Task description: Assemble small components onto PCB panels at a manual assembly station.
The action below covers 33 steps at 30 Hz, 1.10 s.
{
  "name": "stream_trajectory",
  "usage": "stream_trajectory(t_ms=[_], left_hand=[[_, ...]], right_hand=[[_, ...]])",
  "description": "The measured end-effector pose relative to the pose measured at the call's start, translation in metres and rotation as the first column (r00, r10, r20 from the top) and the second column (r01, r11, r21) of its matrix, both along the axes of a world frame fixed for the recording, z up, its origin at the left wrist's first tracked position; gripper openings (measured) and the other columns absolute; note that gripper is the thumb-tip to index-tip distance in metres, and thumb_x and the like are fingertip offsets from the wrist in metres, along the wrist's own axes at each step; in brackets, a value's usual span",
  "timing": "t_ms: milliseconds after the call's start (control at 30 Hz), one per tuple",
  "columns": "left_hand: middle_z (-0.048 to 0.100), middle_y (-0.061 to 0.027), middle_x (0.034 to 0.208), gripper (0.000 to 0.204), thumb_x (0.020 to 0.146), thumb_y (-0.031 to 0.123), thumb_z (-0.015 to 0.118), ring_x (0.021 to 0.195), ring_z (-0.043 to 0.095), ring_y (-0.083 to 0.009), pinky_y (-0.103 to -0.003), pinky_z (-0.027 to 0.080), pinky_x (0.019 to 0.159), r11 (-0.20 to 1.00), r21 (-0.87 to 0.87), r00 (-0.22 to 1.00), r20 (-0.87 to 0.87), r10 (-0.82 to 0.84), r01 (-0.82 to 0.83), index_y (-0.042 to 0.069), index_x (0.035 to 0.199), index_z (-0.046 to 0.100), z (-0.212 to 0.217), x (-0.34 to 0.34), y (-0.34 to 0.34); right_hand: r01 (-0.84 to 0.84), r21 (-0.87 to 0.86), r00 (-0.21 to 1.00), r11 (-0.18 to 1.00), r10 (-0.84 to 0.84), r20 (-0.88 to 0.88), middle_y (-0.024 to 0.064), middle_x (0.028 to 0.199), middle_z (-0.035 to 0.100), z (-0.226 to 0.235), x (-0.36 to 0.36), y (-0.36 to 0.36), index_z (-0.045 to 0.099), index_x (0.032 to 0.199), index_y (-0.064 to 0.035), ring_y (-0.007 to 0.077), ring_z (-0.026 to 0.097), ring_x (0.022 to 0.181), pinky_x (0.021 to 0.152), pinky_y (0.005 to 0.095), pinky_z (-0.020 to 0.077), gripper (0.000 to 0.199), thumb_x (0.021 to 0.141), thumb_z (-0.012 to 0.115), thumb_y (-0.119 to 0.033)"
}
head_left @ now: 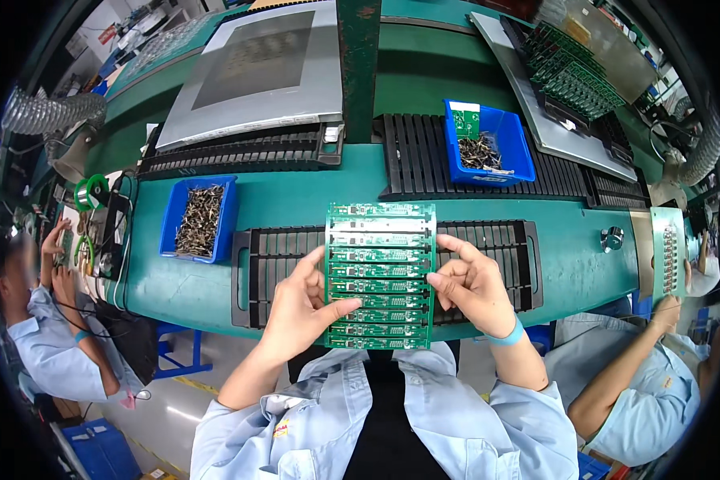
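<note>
A green printed circuit board panel (380, 276), made up of several narrow strips with small parts on them, is held up in front of me. My left hand (302, 308) grips its left edge, with the thumb lying over the front face and the fingers behind. At the right edge, my right hand (476, 290) pinches the panel between thumb and fingers. A blue band circles my right wrist. Below and behind the panel, a black slotted rack (276, 280) lies on the green table (312, 188); the panel hides its middle.
Blue bins (166, 232) (516, 144) of small leaded components stand left and far right. Black racks (416, 160) and a grey framed plate (216, 80) lie beyond. A metal tin (612, 238) sits right. Co-workers sit on both sides; the right one holds a board (669, 252).
</note>
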<state>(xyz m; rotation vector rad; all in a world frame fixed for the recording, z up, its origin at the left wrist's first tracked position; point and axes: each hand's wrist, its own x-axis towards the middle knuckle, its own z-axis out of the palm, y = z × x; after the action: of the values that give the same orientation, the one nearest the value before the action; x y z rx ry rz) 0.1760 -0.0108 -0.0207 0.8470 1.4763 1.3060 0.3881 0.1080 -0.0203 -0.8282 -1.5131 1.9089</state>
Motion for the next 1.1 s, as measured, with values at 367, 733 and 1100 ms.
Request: stream_trajectory(t_ms=[367,733,1100], left_hand=[[0.053,-0.0079,0.077,0.060,0.076,0.033,0.068,0.067,0.043,-0.0217,-0.034,0.038,0.070,0.986,0.045,0.365,-0.931,-0.017,0.160,-0.004,0.119,0.051,-0.020,0.005,0.005],[0.051,-0.0090,0.076,0.056,0.076,0.029,0.068,0.071,0.043,-0.0209,-0.031,0.039,0.069,0.971,0.116,0.511,-0.859,-0.007,0.208,-0.006,0.116,0.052,-0.025,0.002,0.005],[0.049,-0.0088,0.078,0.055,0.076,0.026,0.068,0.071,0.043,-0.0214,-0.032,0.039,0.067,0.962,0.118,0.480,-0.877,-0.015,0.246,-0.006,0.117,0.052,-0.024,0.001,0.005]], right_hand=[[0.060,0.558,0.905,0.828,-0.280,0.319,0.0035,0.062,0.059,-0.018,-0.006,0.000,0.057,0.103,0.0087,0.0083,0.044,0.048,0.045,0.0194,0.0360,0.026,0.077,0.061,0.004],[0.018,0.489,0.892,0.872,-0.235,0.386,0.0028,0.062,0.057,-0.013,-0.005,0.000,0.055,0.108,0.0079,0.0075,0.041,0.049,0.047,0.0183,0.0336,0.031,0.078,0.061,0.003],[0.040,0.473,0.875,0.880,-0.259,0.409,0.0021,0.059,0.057,-0.011,-0.006,-0.002,0.057,0.107,0.0073,0.0074,0.041,0.048,0.047,0.0185,0.0337,0.032,0.076,0.063,0.002]])
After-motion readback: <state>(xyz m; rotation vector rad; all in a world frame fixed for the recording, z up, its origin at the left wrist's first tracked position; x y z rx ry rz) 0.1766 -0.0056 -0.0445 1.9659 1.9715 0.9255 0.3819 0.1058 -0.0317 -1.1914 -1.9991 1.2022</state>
